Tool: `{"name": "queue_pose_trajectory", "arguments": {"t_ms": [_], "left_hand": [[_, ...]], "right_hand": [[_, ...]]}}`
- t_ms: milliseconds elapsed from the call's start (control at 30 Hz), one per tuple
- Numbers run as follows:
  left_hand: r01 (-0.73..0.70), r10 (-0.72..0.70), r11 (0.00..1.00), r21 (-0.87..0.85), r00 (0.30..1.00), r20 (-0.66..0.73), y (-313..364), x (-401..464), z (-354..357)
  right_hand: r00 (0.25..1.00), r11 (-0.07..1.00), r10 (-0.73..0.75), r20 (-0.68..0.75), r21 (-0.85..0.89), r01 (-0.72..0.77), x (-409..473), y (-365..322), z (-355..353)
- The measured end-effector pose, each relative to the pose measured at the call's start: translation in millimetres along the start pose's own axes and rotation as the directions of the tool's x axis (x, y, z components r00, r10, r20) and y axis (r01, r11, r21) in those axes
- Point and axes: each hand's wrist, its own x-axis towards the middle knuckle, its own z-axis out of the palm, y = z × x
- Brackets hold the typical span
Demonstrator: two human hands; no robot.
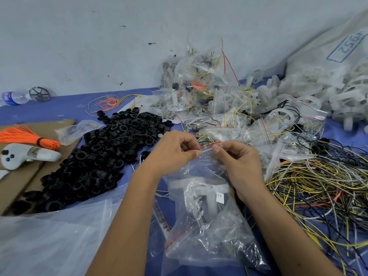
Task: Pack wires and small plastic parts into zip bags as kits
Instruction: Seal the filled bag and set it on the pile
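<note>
Fingers (196, 154) of my left hand (175, 150) are pinching the red zip strip of a zip bag (207, 186) at its left end, while my right hand (239, 162) is pinching the same strip at its right end, thumb in front. Both hands are curling round the strip, and I am holding the bag's mouth between them, just above the blue surface (59, 108). Inside the bag I am seeing a white plastic part (201, 194) with a small label; whether wires are in there too I cannot tell. Below it another clear bag (211, 242) is lying flat. To my left a heap of black rings (103, 156) is spreading over the surface and onto cardboard (29, 176), where an orange wire bundle (25, 136) and a white controller (27, 154) are lying. To my right loose wires (322, 188) are tangling in yellow, black and white. Beyond my hands filled bags (215, 100) are piling up, and a big sack (328, 66) of white parts is leaning at the far right. A bottle (16, 97) is lying far left
</note>
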Motion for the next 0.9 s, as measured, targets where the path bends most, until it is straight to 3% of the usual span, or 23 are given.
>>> {"name": "queue_pose_trajectory", "arguments": {"t_ms": [167,400,600,900], "left_hand": [[-0.032,0.032,0.999,-0.020,0.999,-0.009,7,0,10],[-0.033,0.033,0.998,-0.047,0.999,-0.004,9,1,8],[0.024,-0.024,0.999,-0.029,1.000,0.004,-2,-2,-4],[-0.005,0.005,1.000,-0.009,1.000,0.027,4,0,0]], "right_hand": [[0.998,0.997,-0.048,0.039,-0.058,0.050,0,-1,-3],[0.990,1.000,0.006,0.138,-0.017,-0.004,-2,-1,0],[0.999,0.999,-0.021,0.050,-0.030,0.022,0,-1,-1],[0.988,0.998,0.065,0.143,-0.012,-0.063,-6,-9,3]]}}
